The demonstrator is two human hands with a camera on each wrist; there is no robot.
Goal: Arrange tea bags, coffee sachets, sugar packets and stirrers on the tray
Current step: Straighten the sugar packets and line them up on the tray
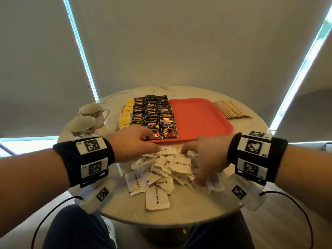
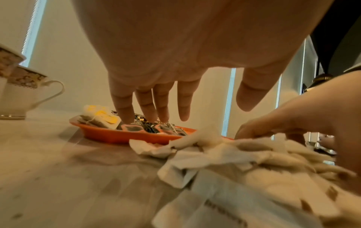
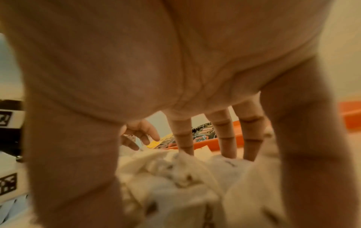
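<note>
A red tray [image 1: 197, 115] holds rows of black coffee sachets [image 1: 152, 112] and, along its left edge, yellow-tagged tea bags [image 1: 125, 115]. My left hand [image 1: 156, 142] reaches over the tray's near left corner. Its straight fingers [image 2: 160, 108] touch the nearest sachets. A loose heap of white brown-sugar packets [image 1: 158, 177] lies on the table in front of the tray. My right hand [image 1: 197, 159] is spread over the heap's right side, and its fingertips [image 3: 226, 138] press down on the packets. Wooden stirrers [image 1: 230, 108] lie in a bundle right of the tray.
Two patterned teacups [image 1: 93, 110] [image 1: 80, 124] stand left of the tray near the edge of the round marble table [image 1: 188, 203]. The tray's right half is bare red. Grey blinds hang behind the table. My knees are below the near edge.
</note>
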